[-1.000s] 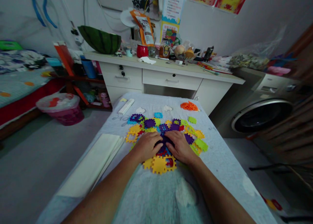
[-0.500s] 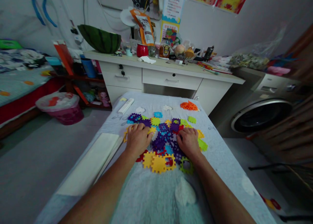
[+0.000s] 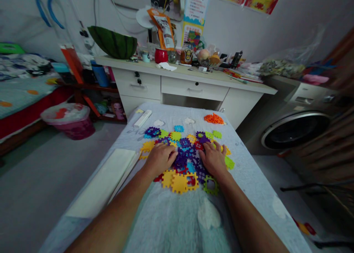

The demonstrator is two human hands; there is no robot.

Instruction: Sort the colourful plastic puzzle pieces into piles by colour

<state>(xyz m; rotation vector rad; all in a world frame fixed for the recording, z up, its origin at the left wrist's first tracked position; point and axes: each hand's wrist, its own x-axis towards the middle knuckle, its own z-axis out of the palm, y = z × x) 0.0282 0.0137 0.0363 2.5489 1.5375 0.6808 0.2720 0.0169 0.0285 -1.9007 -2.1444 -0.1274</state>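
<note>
A loose pile of square toothed plastic building tiles in purple, yellow, red, blue and green lies on the cloth-covered table. On the pile's left side is my left hand point(image 3: 160, 158), its fingers curled inward and partly hidden. Anything it may grip is out of sight. Yellow tiles point(image 3: 147, 146) lie just beyond it. Fingers spread, my right hand point(image 3: 215, 159) rests over the right side, near a red tile point(image 3: 198, 145) and a green tile point(image 3: 229, 162). Purple tiles point(image 3: 181, 160) fill the space between both hands. Closer to me lies a yellow tile point(image 3: 179, 183).
Small orange pieces point(image 3: 214, 118) are heaped at the table's far right. A white power strip point(image 3: 143, 119) and a folded pale cloth or board point(image 3: 103, 183) lie on the left. Behind stands a white desk point(image 3: 193, 89); a washing machine point(image 3: 297, 129) is to the right.
My left hand has drawn its fingers in and shifted slightly toward the middle, uncovering yellow tiles. My right hand's fingers have spread apart.
</note>
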